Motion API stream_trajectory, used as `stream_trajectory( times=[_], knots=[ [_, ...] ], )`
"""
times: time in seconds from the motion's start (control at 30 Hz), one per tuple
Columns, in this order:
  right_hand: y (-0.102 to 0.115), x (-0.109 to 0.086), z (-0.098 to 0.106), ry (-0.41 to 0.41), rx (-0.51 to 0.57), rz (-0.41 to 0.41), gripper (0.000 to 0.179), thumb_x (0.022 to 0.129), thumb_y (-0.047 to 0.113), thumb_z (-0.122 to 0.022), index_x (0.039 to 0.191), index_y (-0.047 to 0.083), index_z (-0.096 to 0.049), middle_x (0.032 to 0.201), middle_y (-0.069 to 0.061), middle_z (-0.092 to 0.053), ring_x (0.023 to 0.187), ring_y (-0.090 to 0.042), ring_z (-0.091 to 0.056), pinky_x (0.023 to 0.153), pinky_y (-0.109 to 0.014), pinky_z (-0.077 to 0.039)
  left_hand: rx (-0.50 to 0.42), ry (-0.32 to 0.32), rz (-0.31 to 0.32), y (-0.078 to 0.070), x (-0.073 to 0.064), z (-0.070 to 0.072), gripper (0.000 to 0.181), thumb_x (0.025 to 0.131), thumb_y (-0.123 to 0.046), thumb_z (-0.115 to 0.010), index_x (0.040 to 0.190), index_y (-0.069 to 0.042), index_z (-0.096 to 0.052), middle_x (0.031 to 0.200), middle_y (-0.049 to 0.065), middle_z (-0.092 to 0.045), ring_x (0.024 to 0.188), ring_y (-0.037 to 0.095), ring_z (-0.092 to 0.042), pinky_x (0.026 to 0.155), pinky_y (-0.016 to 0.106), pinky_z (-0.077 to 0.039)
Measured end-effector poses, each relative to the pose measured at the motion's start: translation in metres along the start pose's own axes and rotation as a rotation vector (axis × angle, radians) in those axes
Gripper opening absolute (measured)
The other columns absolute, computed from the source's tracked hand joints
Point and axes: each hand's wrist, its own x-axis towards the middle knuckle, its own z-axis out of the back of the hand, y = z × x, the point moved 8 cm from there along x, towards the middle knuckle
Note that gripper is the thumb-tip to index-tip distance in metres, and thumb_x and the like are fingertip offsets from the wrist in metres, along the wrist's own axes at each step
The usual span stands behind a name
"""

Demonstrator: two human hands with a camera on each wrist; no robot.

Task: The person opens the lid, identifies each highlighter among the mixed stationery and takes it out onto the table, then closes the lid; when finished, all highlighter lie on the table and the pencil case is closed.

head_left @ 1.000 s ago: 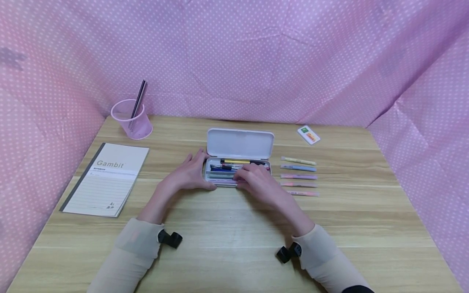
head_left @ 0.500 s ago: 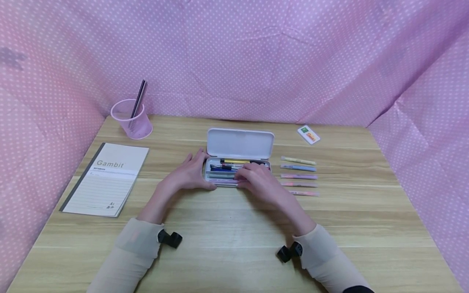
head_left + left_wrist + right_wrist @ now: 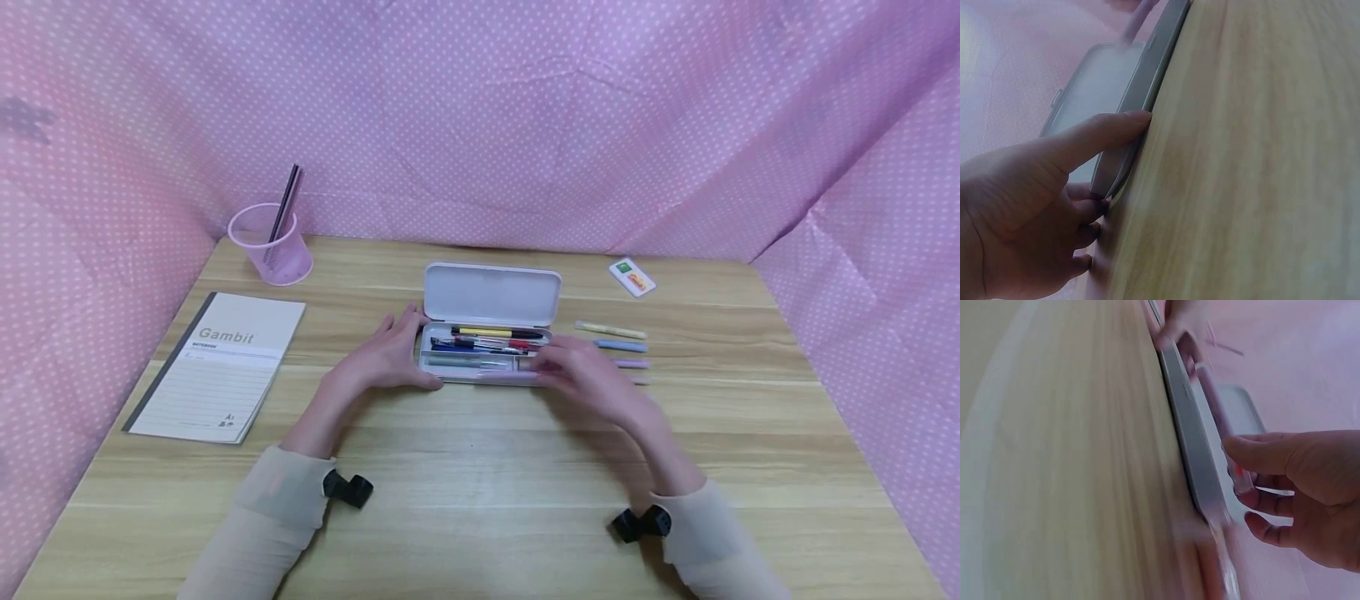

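Observation:
An open white pencil case (image 3: 517,293) lies on the table with its lid tipped back. My left hand (image 3: 386,354) grips its left end; in the left wrist view the thumb (image 3: 1113,131) lies on the front wall and the other fingers are at the end. My right hand (image 3: 588,375) pinches a pale purple pen (image 3: 1216,403) by one end, and the pen slants above the case's front side. Inside the case are a yellow-and-black pen (image 3: 487,332), several red, blue and dark pens, and a grey-green pen (image 3: 461,362) in the front compartment.
Right of the case lie several pastel pens, among them a yellow one (image 3: 611,330) and a blue one (image 3: 622,345), some partly behind my right hand. An eraser (image 3: 632,276) is farther back. At left are a notebook (image 3: 217,367) and a pink cup (image 3: 285,262) with dark sticks.
My right hand has moved right and lifted the pale purple pen from the front of the case. My left hand has stayed in place.

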Motion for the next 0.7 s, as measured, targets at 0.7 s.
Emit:
stream_trajectory(
  times=[0.7],
  knots=[
    [-0.063, -0.079, 0.04, 0.115, 0.028, -0.1, 0.02, 0.087, 0.004, -0.078, 0.093, 0.023, -0.079, 0.093, 0.011, -0.073, 0.086, -0.001, -0.064, 0.076, -0.027, -0.059, 0.0, -0.007, -0.022, -0.002, 0.001, 0.001, 0.101, 0.071, -0.043, -0.088, 0.149, -0.005, -0.035, 0.172, 0.024, -0.013, 0.162, 0.038, -0.004, 0.134, 0.054, 0.002]
  ],
)
